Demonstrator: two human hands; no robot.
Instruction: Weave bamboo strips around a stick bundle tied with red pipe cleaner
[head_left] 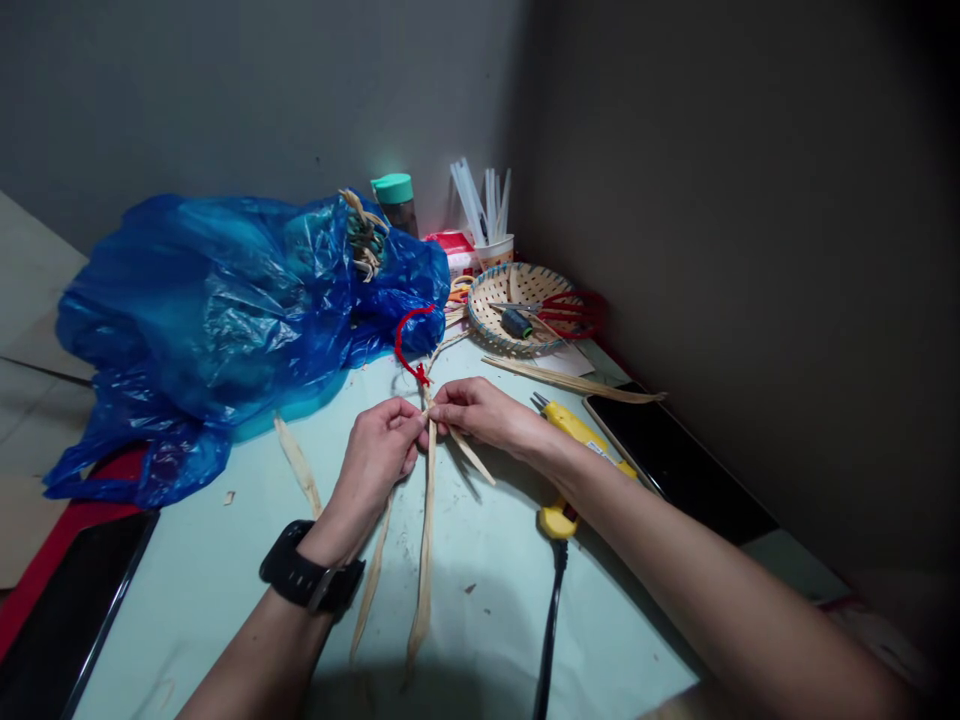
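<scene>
Both hands meet at the middle of the table over pale, dry plant-fibre strips, which look like husk or straw. My left hand, with a black watch on its wrist, pinches the strips from the left. From the right, my right hand pinches the same bundle, fingertips almost touching the left ones. Just beyond the fingers, a red cord is tied round the top of the bundle and curls away. Loose strip ends hang toward me and out to both sides. The exact grip point is partly hidden by the fingers.
A blue plastic bag fills the back left. Behind stand a green-lidded jar and a cup of glue sticks. A woven basket holds red-handled scissors and dark thread. A yellow glue gun lies right, beside a tablet-like device.
</scene>
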